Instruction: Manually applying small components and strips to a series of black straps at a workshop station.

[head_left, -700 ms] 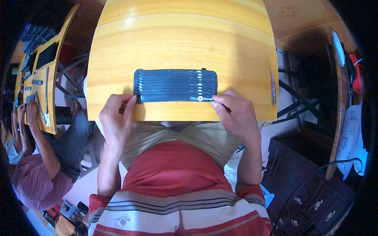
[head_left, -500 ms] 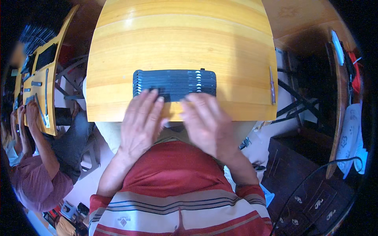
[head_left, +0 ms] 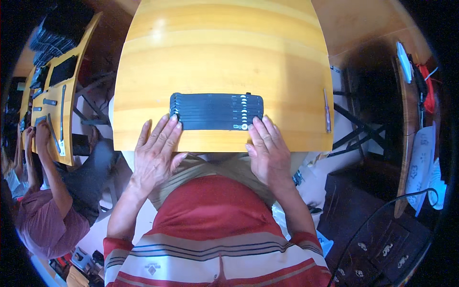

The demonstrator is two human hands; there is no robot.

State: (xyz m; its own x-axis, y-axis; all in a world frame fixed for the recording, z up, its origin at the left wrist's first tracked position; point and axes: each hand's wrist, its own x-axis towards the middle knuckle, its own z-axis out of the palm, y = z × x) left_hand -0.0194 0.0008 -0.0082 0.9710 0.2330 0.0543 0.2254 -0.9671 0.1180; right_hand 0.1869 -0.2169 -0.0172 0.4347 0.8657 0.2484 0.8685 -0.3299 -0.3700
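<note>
A neat stack of flat black straps (head_left: 210,110), with rounded looped ends on the left and pale round marks near the right, lies crosswise near the front edge of the yellow wooden table (head_left: 220,62). My left hand (head_left: 155,153) lies open, palm down, fingertips on the bundle's lower left corner. Fingers stretched out, my right hand (head_left: 267,153) rests with its fingertips at the lower right corner.
A screwdriver (head_left: 326,110) lies near the table's right edge. On the left, co-workers (head_left: 52,205) sit at another table (head_left: 67,100) bearing black items. A dark drawer cabinet (head_left: 358,225) and a cable (head_left: 406,195) are at the lower right.
Both hands have gone from pinching the bundle's lower corners to lying open with fingers extended. They moved inward, blurred, then apart again. The table sits slightly lower in the picture.
</note>
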